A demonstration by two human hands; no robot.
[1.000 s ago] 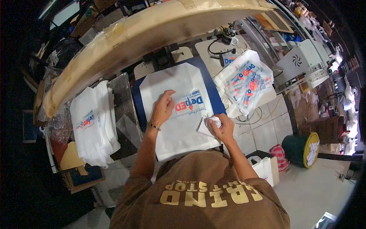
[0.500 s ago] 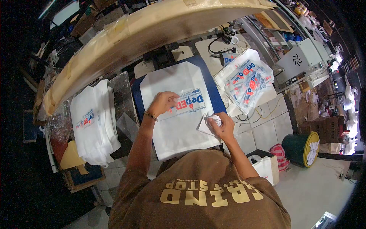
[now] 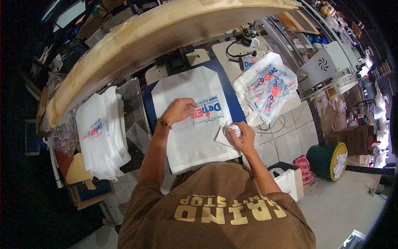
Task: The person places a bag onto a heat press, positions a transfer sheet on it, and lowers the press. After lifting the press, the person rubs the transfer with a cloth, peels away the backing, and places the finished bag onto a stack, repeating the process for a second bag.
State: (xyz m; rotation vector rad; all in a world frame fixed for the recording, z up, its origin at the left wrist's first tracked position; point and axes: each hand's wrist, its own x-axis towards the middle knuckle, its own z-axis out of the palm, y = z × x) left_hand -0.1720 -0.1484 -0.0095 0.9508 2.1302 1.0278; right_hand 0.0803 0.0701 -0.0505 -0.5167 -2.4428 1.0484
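A white printed bag [image 3: 195,147] lies flat on a blue board [image 3: 237,106] in front of me, its blue and red lettering near the middle. Over the lettering's left part is my left hand [image 3: 179,111], its fingers curled in and the tips close together. Whatever those fingertips may pinch is too small to make out. My right hand [image 3: 242,138], closed round a crumpled white cloth [image 3: 226,135], rests at the bag's right edge. Part of the cloth hangs from the fist onto the bag.
Stacked white printed bags [image 3: 99,133] lie to the left. More printed bags and clear printed sheets [image 3: 269,89] cover a pale platen at right. A padded tan beam [image 3: 166,45] arches across the back. A green bin [image 3: 327,162] stands on the floor at right.
Hardly anything differs. My left hand has shifted very slightly over the lettering, and my right hand keeps the cloth in the same spot.
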